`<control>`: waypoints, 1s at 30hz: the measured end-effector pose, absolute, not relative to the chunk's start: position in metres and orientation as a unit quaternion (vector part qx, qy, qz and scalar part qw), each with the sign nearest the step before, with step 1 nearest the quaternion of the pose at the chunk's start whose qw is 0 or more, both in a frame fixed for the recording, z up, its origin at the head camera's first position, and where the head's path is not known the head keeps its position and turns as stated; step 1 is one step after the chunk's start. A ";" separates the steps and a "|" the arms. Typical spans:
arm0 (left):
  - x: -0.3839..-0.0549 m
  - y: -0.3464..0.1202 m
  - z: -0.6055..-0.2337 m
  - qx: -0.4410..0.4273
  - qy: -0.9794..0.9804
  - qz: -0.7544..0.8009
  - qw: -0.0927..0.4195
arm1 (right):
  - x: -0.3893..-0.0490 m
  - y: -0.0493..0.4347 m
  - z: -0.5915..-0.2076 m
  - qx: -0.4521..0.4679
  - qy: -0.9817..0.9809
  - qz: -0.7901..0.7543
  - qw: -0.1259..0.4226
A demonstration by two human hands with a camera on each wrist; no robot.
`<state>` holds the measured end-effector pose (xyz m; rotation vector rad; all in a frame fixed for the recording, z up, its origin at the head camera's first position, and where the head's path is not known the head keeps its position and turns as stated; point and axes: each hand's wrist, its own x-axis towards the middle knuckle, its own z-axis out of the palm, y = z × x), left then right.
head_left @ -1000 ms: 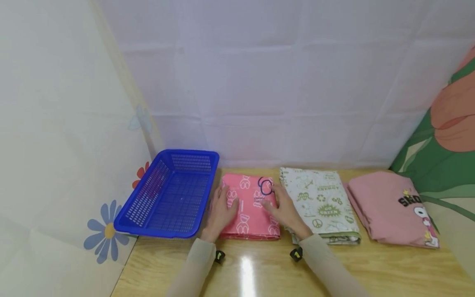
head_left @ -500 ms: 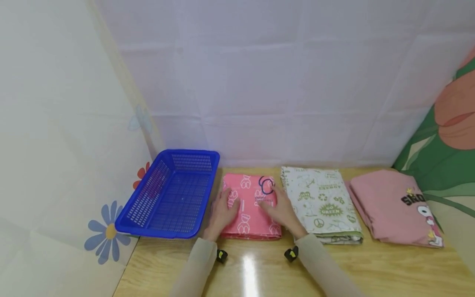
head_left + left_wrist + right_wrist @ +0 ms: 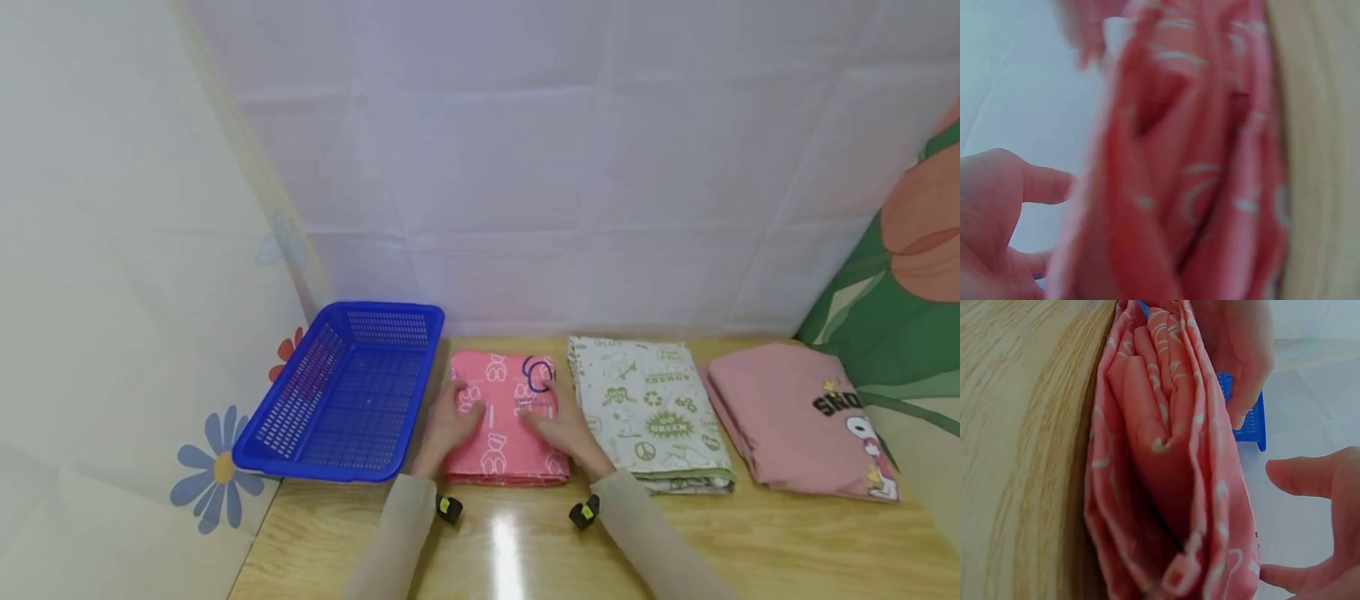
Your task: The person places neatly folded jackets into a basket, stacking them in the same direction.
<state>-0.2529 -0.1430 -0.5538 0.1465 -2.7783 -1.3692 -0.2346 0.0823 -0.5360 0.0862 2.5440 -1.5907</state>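
A folded pink cloth (image 3: pixel 502 442) with white outline prints and a dark blue loop lies on the table between both hands. At its left side is the left hand (image 3: pixel 453 425), fingers spread and thumb over the top. The right hand (image 3: pixel 566 421) mirrors it at the right side, thumb pointing inward. Both wrist views show the cloth's layered front edge, with loose folds inside; the left wrist view is blurred. In the right wrist view, the right thumb (image 3: pixel 1300 476) stands apart from the cloth while a fingertip reaches its surface.
A blue plastic basket (image 3: pixel 408 417) stands left of the cloth, near the printed side wall. To the right lie a folded white-and-green printed cloth (image 3: pixel 637 408) and a folded dusty-pink garment (image 3: pixel 772 417). A pale sheet (image 3: pixel 480 167) hangs behind the wooden table (image 3: pixel 337 533).
Both hands have shifted slightly, the right one a little to the left, so their wrists are closer together. The head view has turned slightly. The pink cloth stays in place.
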 end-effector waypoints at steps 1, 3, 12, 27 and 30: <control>-0.254 -0.144 -0.554 0.052 -0.888 -0.456 0.017 | -0.235 0.082 -0.538 0.029 0.847 -0.527 0.065; -0.255 -0.144 -0.553 0.064 -0.872 -0.485 0.010 | -0.236 0.081 -0.539 0.032 0.853 -0.518 0.056; -0.254 -0.139 -0.548 0.068 -0.855 -0.515 0.006 | -0.237 0.083 -0.538 0.020 0.861 -0.508 0.022; -0.240 -0.140 -0.541 0.030 -0.855 -0.518 -0.020 | -0.230 0.090 -0.530 0.024 0.840 -0.542 0.029; -0.236 -0.139 -0.539 0.019 -0.858 -0.513 -0.007 | -0.228 0.092 -0.525 0.025 0.842 -0.537 0.038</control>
